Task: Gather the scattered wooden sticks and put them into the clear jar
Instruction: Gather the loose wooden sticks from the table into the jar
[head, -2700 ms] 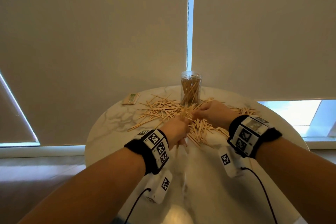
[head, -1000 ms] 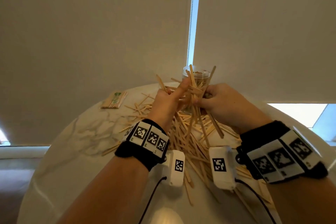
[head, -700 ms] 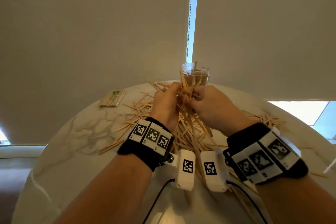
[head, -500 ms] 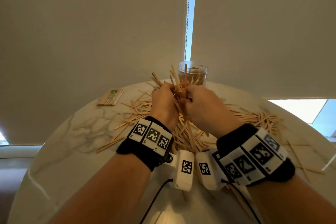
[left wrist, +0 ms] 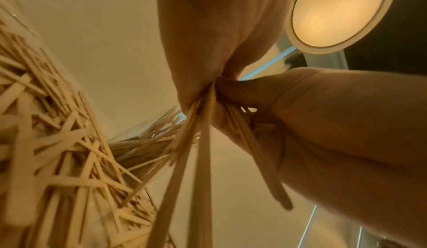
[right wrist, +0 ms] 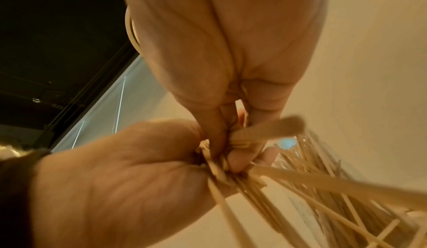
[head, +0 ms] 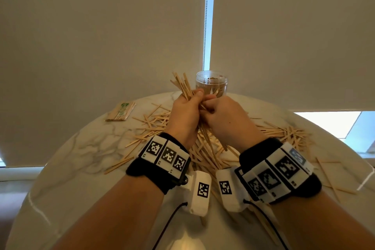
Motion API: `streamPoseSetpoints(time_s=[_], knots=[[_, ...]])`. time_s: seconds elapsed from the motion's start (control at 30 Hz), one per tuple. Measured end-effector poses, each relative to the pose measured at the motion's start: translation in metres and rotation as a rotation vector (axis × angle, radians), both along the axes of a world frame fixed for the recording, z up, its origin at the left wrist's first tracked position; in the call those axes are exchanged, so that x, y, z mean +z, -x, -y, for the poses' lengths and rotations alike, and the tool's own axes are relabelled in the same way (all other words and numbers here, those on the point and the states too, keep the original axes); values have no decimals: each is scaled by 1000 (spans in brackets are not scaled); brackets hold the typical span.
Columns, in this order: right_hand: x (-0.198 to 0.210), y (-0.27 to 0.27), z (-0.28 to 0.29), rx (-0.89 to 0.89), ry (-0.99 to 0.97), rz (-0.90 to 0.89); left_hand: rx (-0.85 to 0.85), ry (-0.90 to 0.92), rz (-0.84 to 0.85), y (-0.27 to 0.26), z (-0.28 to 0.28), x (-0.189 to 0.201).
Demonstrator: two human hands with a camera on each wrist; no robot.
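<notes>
A bundle of wooden sticks [head: 183, 87] is held upright above the round table, just in front of the clear jar [head: 211, 84]. My left hand [head: 187, 110] grips the bundle, its upper ends fanning out to the jar's left. My right hand [head: 221, 116] presses against the left and pinches the same bundle [right wrist: 249, 138]. In the left wrist view the bundle's lower ends [left wrist: 201, 160] hang down from the fist. The jar holds several sticks. Many loose sticks [head: 205, 154] lie under and around both wrists.
The marble table [head: 85, 148] is round, its edge curving near both forearms. A small wrapped packet of sticks [head: 120, 111] lies at the far left. More scattered sticks [head: 284, 134] spread toward the right rim. Closed roller blinds stand right behind the jar.
Both hands rose from the pile with a handful of sticks, then closed together and squeezed the loose fan into a tighter upright bundle in front of the jar.
</notes>
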State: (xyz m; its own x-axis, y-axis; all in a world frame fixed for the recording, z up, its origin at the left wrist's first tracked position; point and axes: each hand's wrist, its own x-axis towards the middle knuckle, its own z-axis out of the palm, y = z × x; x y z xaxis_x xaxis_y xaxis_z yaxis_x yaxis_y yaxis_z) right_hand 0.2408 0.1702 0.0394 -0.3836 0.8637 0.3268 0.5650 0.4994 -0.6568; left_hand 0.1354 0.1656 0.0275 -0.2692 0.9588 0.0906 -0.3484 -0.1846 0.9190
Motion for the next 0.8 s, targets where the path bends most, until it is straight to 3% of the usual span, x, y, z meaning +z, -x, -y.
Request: streamPoseSetpoints(time_s=[0.17, 0.27, 0.47, 0.6, 0.73, 0.8], knots=[[2, -5, 0, 52, 45, 39, 83, -21, 84, 9, 1, 4], [6, -13, -5, -5, 51, -3, 128, -82, 186, 17, -1, 7], [3, -12, -1, 100, 209, 280, 163, -193, 359, 28, -7, 8], [2, -6, 3, 149, 254, 197, 163, -208, 407, 25, -8, 9], [6, -9, 4, 261, 364, 239, 182, -253, 431, 31, -8, 12], [6, -8, 5, 271, 407, 126, 140, -243, 424, 27, -5, 12]])
